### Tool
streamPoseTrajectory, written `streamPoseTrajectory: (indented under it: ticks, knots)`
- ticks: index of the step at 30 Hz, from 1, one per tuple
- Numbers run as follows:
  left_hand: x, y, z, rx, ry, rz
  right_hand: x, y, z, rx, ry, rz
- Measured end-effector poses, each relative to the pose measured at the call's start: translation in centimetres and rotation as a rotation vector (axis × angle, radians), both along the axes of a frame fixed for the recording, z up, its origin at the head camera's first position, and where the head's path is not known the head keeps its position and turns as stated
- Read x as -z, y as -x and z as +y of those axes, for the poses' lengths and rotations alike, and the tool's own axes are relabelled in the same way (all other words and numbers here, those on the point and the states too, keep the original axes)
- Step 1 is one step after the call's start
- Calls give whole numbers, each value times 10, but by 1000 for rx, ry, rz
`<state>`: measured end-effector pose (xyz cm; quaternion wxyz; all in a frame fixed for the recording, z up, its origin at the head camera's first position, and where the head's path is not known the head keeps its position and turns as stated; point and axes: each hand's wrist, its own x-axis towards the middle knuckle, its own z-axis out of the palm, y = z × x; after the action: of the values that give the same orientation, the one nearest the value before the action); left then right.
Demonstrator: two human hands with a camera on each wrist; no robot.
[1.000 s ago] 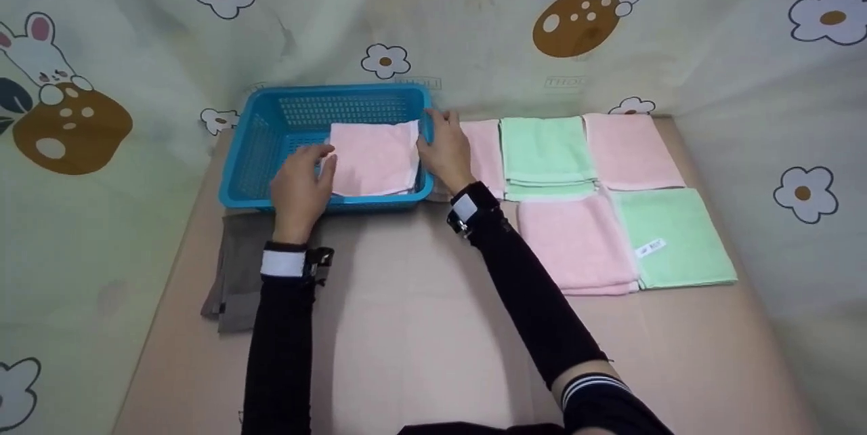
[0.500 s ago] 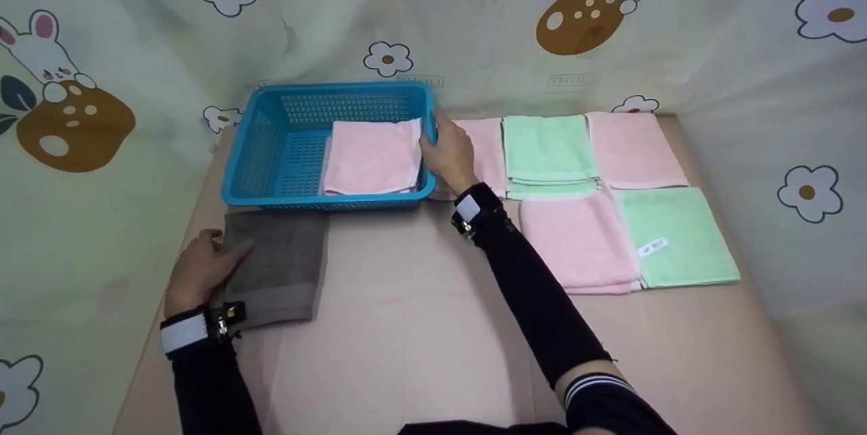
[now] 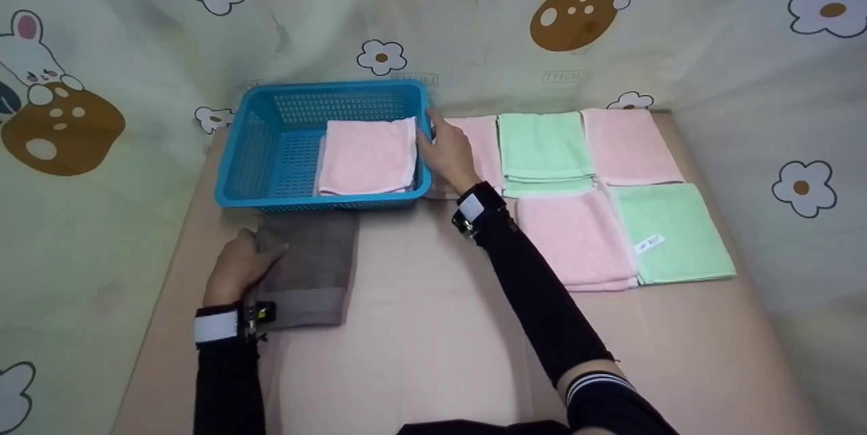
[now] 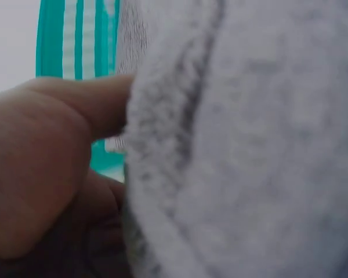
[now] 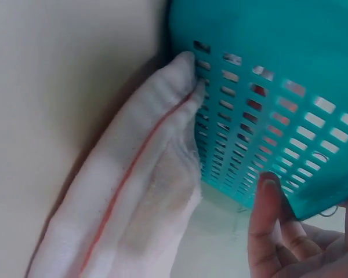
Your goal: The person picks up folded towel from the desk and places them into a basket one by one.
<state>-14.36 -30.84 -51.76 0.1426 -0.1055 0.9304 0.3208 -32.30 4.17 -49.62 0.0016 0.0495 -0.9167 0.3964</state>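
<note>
From the head view, the left hand [image 3: 237,265] pinches the left edge of a grey towel [image 3: 305,265], its thumb lying on top of the cloth. The right hand [image 3: 447,150] grips the right rim of a blue basket [image 3: 325,110], which stands at the far left of the desk [image 3: 433,354]. The left wrist view alone shows the towel's edge up close: thick, fuzzy layers beside the thumb, with part of the basket's slotted side behind. The right wrist view adds the outside of the basket, with rows of small rectangular holes and the right fingertips against it. It also shows a pale folded cloth [image 5: 133,174] touching that side, a thin red line running along its edge. Only the head view shows the pink towel [image 3: 369,157] lying in the right part of the basket, and the pink and green towels [image 3: 545,147] in two rows on the right of the desk.

A white label [image 3: 650,243] sits on the near right green towel [image 3: 677,235]; its print is too small to read. Faint boxed letters on the patterned backdrop [image 3: 467,35] seem to spell "THOLI".

The grey towel lies just on the near side of the basket, at the left of the desk. It is folded into a rough rectangle, dark grey, with a smoother, lighter band across its near end.
</note>
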Motion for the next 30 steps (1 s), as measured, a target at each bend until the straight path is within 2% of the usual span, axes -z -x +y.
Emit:
streamPoseTrajectory:
  ticks: [6,13,21,26,30]
  knots:
    - [5,10,55,16,-70,38,-2,-18,23,-48,51,74]
    - [14,16,104,101,-111,72,0,-46,61,-71,-48,118]
    - [22,26,156,180,-104,132,15,-84,98,-159,-130,27]
    - [22,29,177,204,-127,177,22,-102,110,-219,-158,-34]
    - [26,31,190,200,-132,190,24,-111,115,-270,-215,-102]
